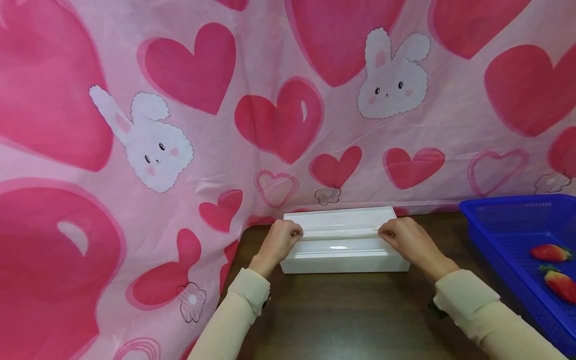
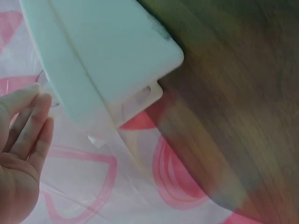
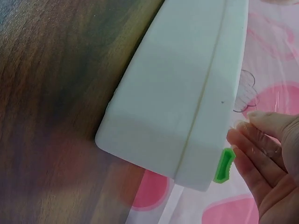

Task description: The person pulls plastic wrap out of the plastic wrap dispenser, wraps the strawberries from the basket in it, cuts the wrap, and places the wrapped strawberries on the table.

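Observation:
A long white cling film dispenser (image 1: 346, 264) stands at the back of the dark table. My left hand (image 1: 280, 241) is at its left end, thumb and fingertips pinching the edge of clear cling film (image 1: 339, 234). At the right end my right hand (image 1: 410, 241) pinches the same edge, so the film runs between both hands over the box. In the right wrist view the transparent film shows faintly around the fingers, and a green slider (image 3: 224, 165) sits on the box's edge beside them. The left wrist view shows a slotted tab (image 2: 140, 100) at the box's other end.
On the right lies a blue plastic basket (image 1: 499, 250) holding strawberries (image 1: 551, 252). The brown wooden table (image 1: 346, 315) extends in front of the box. Behind and to the left hangs a pink cloth (image 1: 216, 150) with hearts and rabbits.

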### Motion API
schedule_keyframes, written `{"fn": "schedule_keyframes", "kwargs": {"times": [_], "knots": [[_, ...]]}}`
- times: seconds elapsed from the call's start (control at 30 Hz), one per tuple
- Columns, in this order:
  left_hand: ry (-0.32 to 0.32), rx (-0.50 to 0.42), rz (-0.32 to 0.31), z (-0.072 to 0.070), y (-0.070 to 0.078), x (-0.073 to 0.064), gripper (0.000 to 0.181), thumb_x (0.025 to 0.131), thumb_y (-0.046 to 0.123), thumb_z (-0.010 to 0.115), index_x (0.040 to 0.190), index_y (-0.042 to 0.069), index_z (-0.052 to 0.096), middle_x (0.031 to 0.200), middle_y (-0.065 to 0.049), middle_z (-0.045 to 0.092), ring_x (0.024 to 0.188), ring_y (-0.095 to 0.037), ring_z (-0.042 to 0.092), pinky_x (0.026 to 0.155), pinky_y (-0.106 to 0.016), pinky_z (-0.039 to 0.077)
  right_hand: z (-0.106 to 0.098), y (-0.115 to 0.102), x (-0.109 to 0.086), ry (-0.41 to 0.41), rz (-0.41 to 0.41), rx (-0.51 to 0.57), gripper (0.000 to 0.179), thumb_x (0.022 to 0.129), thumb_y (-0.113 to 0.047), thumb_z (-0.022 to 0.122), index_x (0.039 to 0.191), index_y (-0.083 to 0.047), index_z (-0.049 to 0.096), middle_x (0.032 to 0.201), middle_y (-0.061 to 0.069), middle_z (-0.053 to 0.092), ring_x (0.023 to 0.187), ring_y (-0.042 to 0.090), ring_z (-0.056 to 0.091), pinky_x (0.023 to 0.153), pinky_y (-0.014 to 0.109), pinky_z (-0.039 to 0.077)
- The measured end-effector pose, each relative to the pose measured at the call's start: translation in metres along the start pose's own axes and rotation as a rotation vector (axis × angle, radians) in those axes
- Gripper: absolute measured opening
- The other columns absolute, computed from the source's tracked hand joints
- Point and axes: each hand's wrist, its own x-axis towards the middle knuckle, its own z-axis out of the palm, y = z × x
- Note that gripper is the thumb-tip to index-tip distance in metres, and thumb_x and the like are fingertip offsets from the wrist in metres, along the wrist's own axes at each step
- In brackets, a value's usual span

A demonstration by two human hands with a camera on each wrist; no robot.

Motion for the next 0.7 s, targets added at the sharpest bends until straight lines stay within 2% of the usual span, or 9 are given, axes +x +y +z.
{"fn": "schedule_keyframes", "kwargs": {"times": [0.13, 0.3, 0.47, 0.7], "knots": [[0.009, 0.027, 0.026, -0.004, -0.003, -0.003, 0.009, 0.087, 0.000, 0.078, 0.086, 0.008, 0.081, 0.084, -0.002, 0.076, 0.079, -0.016, 0.069, 0.079, -0.033, 0.057, -0.002, -0.001, 0.000, 0.021, -0.010, 0.011, 0.009, 0.081, -0.001, 0.083, 0.088, -0.007, 0.080, 0.081, 0.000, 0.074, 0.073, 0.017, 0.066, 0.073, 0.047, 0.059], [-0.005, 0.058, 0.014, -0.011, -0.001, -0.008, 0.008, 0.090, 0.004, 0.076, 0.090, 0.009, 0.082, 0.086, -0.002, 0.077, 0.083, -0.018, 0.071, 0.082, -0.035, 0.057, -0.004, -0.002, 0.000, 0.009, -0.042, 0.008, 0.007, 0.083, -0.002, 0.081, 0.085, -0.008, 0.078, 0.073, -0.006, 0.068, 0.066, 0.011, 0.056, 0.065, 0.038, 0.054], [0.024, 0.023, -0.006, -0.020, 0.004, -0.011, 0.007, 0.087, 0.005, 0.080, 0.092, 0.009, 0.083, 0.089, -0.001, 0.078, 0.084, -0.017, 0.072, 0.082, -0.035, 0.058, -0.010, -0.005, -0.001, -0.005, -0.042, 0.009, 0.010, 0.086, -0.006, 0.080, 0.081, -0.013, 0.075, 0.064, -0.012, 0.055, 0.061, 0.009, 0.047, 0.059, 0.031, 0.046], [0.046, -0.028, 0.017, -0.029, 0.008, -0.015, 0.008, 0.088, 0.005, 0.080, 0.094, 0.009, 0.083, 0.090, 0.000, 0.077, 0.084, -0.015, 0.072, 0.082, -0.034, 0.058, -0.025, -0.010, -0.003, -0.015, -0.045, 0.016, 0.008, 0.087, -0.007, 0.079, 0.082, -0.013, 0.075, 0.070, -0.012, 0.065, 0.065, 0.009, 0.054, 0.065, 0.036, 0.052]]}}
